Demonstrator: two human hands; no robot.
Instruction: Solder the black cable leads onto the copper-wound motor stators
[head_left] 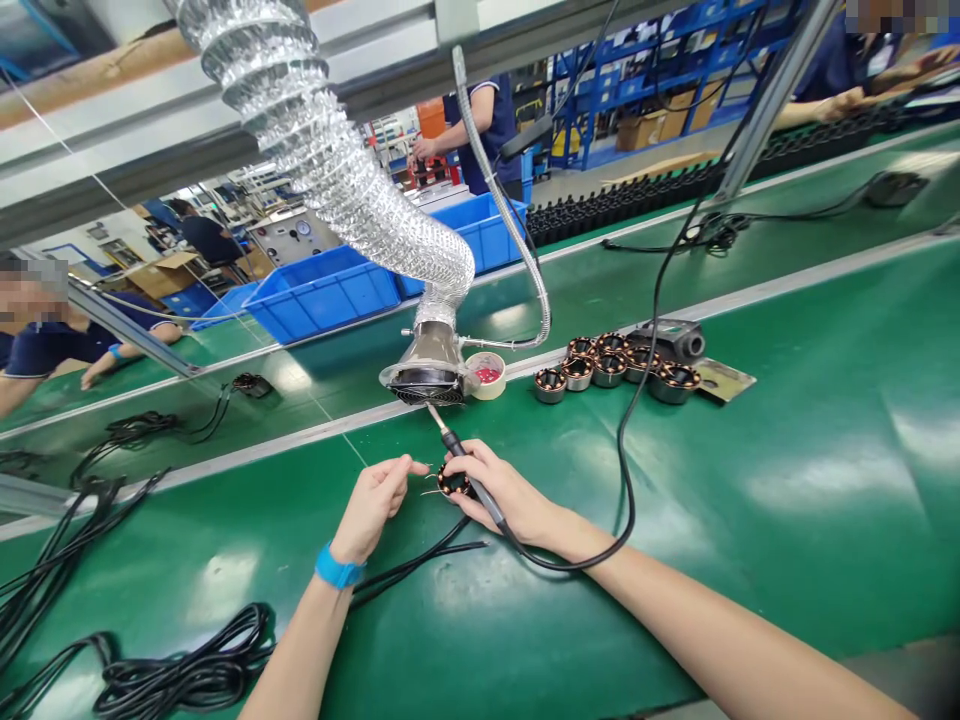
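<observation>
My right hand is wrapped around the grey handle of a soldering iron, its tip pointing up and away to the left. The same hand's fingers also steady a small copper-wound motor stator on the green surface. Thin wire ends stick out of the stator's left side. At that side my left hand, with a blue band on the wrist, is closed in a pinch on a thin wire. Just beyond the iron's tip sits a fume extraction hood.
A silver flexible duct comes down to the hood. Beside it stands a tape roll. Several stators are grouped at the right. Black cables lie coiled at front left. Blue bins and other people are beyond the bench.
</observation>
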